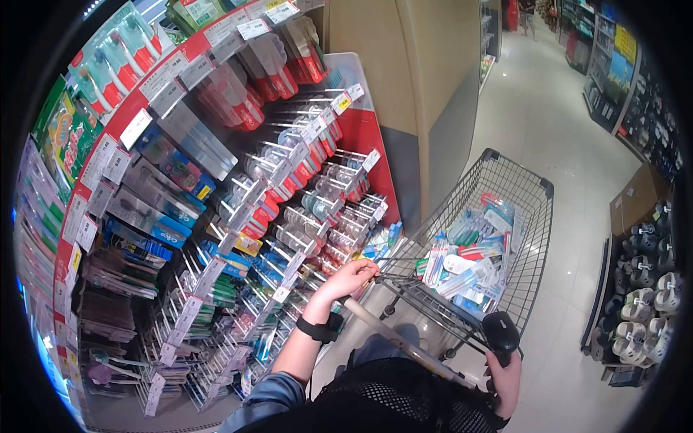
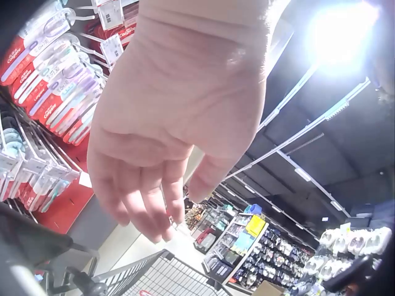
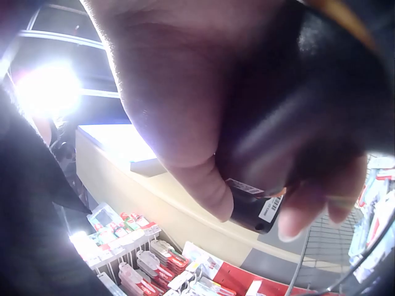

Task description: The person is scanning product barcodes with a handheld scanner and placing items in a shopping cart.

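The black handheld scanner [image 1: 501,333] is in the right hand [image 1: 507,379], just above the near right corner of the shopping cart [image 1: 546,189]. In the right wrist view the thumb lies along one side and fingertips show on the other, so the hand grips it by its narrower part — the rest of the grip is hidden. The left hand [image 1: 349,280] holds nothing: its fingers droop, loosely bent, near the cart's near left corner, with the wrist over the handle bar [image 1: 398,340]. Whether that wrist touches the bar I cannot tell.

The scanner's broad head points forward, away from the person, and its long axis runs from the right palm outward, tipped a little to the left. A white label [image 3: 270,208] sits on the body, between thumb and fingers.

It looks like hard plastic, so I judge it stiff and light enough for one hand; the smooth shell could slip, and a drop might damage it. The narrow grip seems the best hold, leaving the broad head uncovered. Ahead and left of the right hand, packaged toothbrushes [image 1: 473,278] lie in the cart.
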A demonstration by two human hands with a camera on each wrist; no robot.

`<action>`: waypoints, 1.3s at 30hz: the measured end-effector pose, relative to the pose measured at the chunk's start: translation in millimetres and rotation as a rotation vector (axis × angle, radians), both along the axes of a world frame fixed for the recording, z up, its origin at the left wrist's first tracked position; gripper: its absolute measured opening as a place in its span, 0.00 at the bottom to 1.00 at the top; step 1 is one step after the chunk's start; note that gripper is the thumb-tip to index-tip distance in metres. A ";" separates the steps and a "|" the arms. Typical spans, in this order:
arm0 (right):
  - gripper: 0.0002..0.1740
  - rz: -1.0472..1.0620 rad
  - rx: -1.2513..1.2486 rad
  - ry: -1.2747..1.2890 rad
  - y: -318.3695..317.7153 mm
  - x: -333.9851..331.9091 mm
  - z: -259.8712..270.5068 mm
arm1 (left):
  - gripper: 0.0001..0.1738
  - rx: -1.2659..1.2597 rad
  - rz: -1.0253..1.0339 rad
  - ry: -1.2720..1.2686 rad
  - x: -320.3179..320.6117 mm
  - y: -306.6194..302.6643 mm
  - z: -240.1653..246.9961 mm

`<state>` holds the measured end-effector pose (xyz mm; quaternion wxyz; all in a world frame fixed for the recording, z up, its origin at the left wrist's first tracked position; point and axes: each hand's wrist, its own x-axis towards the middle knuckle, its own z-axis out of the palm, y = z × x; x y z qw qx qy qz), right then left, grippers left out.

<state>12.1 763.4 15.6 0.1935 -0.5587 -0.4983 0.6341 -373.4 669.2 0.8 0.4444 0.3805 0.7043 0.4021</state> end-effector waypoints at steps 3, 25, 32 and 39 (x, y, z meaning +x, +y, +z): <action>0.16 -0.007 0.009 0.024 4.1 0.9 -10.8 | 0.11 0.025 0.053 0.069 -3.5 15.6 -0.1; 0.13 -0.155 0.015 0.021 59.6 -45.4 -21.2 | 0.20 0.953 0.796 0.875 -299.5 257.6 202.0; 0.15 -0.262 0.052 -0.017 74.2 -45.0 -18.3 | 0.17 1.003 0.777 0.828 -362.5 288.7 172.0; 0.15 -0.253 0.091 0.007 85.7 -49.1 -14.5 | 0.12 1.003 0.816 0.534 -355.3 296.6 167.8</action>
